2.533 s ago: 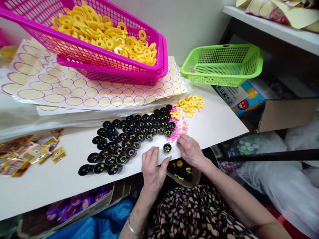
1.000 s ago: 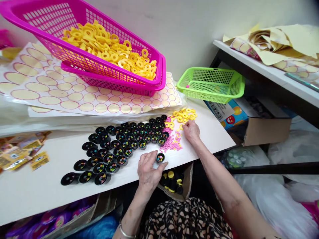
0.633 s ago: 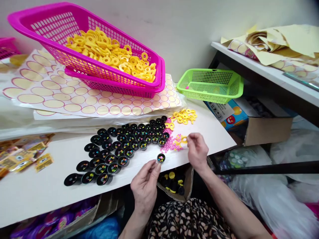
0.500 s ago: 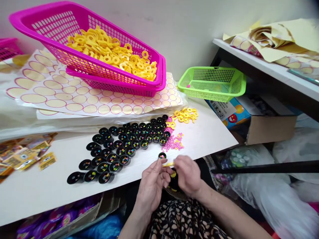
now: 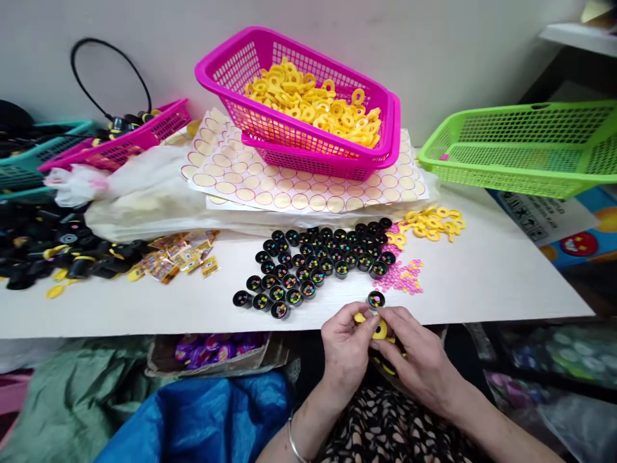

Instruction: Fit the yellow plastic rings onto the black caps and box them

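Note:
My left hand [image 5: 343,341] and my right hand [image 5: 418,352] meet at the table's front edge, fingers closed on a yellow plastic ring [image 5: 381,329] with a small tab. Fingertips cover part of it. Just beyond them a small black cup [image 5: 376,299] with a few coloured bits inside stands upright on the table. To the left, several more black cups [image 5: 294,296] are grouped close together, coloured beads inside many of them. Small pink beads [image 5: 402,276] lie loose beyond my right hand, and a pile of yellow rings [image 5: 434,223] sits behind them.
A magenta basket [image 5: 308,161] heaped with yellow rings rests on printed sheets at the back. A green basket [image 5: 520,177] stands at the right. Small gold packets [image 5: 178,257] and black parts [image 5: 67,247] lie at the left. Below the edge are a blue bag [image 5: 202,418] and a carton [image 5: 159,357].
The view has swung left, bringing in the black parts and more baskets. My right hand, blurred before, has come in against the yellow ring, close to my left fingers.

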A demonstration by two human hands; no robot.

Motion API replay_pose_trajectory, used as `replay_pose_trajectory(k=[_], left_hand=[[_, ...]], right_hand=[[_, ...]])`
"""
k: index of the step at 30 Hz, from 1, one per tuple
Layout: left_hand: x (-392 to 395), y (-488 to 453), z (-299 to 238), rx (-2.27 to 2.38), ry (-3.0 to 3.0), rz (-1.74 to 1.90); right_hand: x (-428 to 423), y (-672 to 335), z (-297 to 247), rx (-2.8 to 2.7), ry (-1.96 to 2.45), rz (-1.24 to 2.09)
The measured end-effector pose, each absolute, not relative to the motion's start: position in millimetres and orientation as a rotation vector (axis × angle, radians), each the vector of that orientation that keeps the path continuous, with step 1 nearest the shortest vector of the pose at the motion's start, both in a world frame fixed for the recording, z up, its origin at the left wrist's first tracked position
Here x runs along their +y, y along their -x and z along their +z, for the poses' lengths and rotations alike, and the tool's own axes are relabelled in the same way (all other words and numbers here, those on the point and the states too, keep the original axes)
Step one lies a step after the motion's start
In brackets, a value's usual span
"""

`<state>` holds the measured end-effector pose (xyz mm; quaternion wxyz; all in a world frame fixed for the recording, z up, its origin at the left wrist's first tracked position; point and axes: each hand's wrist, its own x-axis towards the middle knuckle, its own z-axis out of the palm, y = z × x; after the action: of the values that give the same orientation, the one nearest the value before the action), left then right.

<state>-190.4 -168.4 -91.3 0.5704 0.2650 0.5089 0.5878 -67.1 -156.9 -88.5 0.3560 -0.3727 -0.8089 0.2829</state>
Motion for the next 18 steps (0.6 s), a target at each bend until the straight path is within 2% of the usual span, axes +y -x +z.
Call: replay_pose_trajectory(k=[4,8,11,18], left_hand=[[-167,192,-91,1.173,-0.580,1.434],[-157,202,-102,1.322,-0.542,1.548],[-147,207,-117,1.391,-0.565,1.492],[-139,196,-127,1.279,-0.552,1.417]], right_hand=[[-149,65,-85,-2.076,0.975,0.791],[-133,55,-89,-2.067,1.100,0.604],[-122,48,-93,-2.188,1.207,0.492],[-113,56,-89,-2.441,1.323,0.350]])
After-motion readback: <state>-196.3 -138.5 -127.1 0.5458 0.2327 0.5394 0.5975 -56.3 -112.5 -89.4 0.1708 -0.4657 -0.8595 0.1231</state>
